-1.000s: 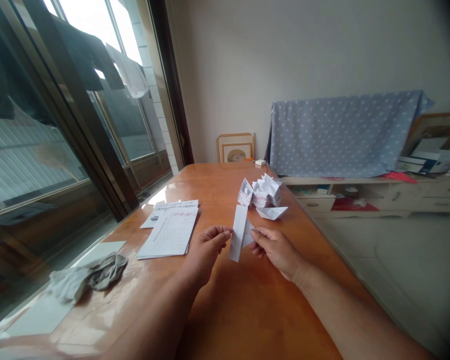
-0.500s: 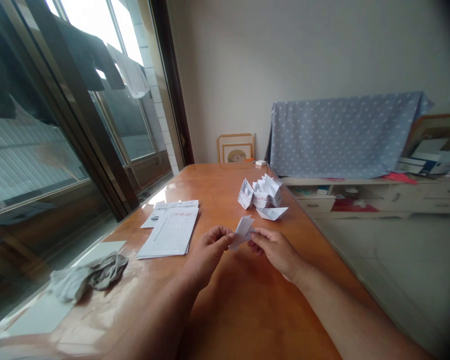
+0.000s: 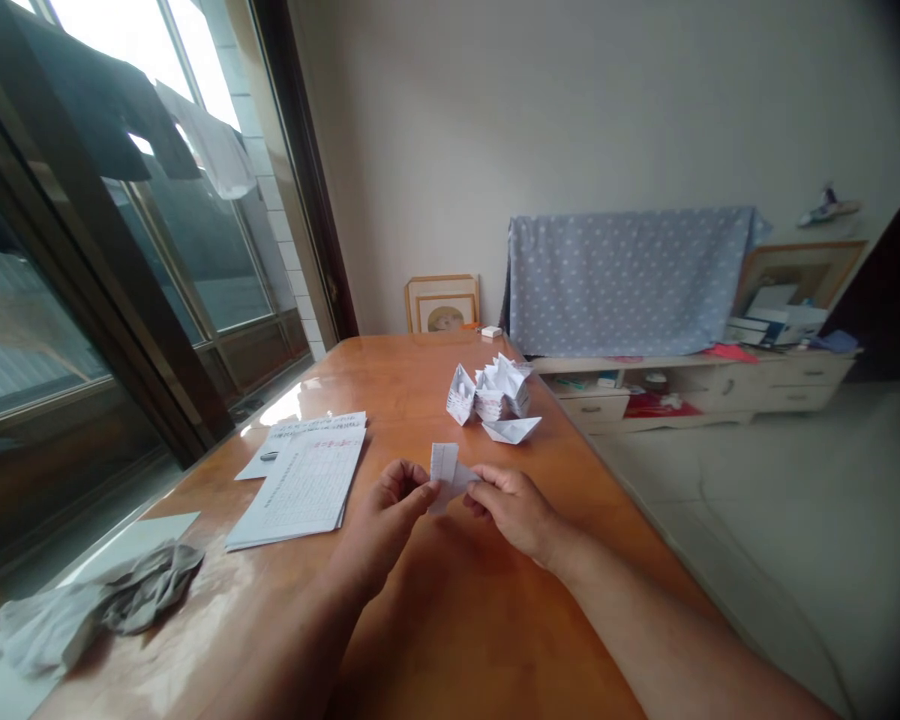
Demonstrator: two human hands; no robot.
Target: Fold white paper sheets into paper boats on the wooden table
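A small folded piece of white printed paper (image 3: 445, 470) is held up over the wooden table (image 3: 450, 640). My left hand (image 3: 394, 510) pinches its left side between thumb and fingers. On the other side, my right hand (image 3: 514, 505) grips the right corner the same way. Just beyond the hands lies a folded paper boat (image 3: 511, 430). Behind it stands a cluster of several nested paper boats (image 3: 504, 385), with another paper boat (image 3: 461, 395) upright at its left.
To the left lies a stack of printed sheets (image 3: 307, 490). Nearer, a grey cloth (image 3: 150, 590) rests on pale paper. A small white box (image 3: 491, 331) sits at the table's far end. Along the wall runs a low cabinet (image 3: 787, 385), partly covered by a dotted blue cloth (image 3: 622, 285).
The view has swung to the right, so everything appears shifted left. The folded paper has turned in my fingers, and its upright flap now shows more face-on. Both hands keep their hold.
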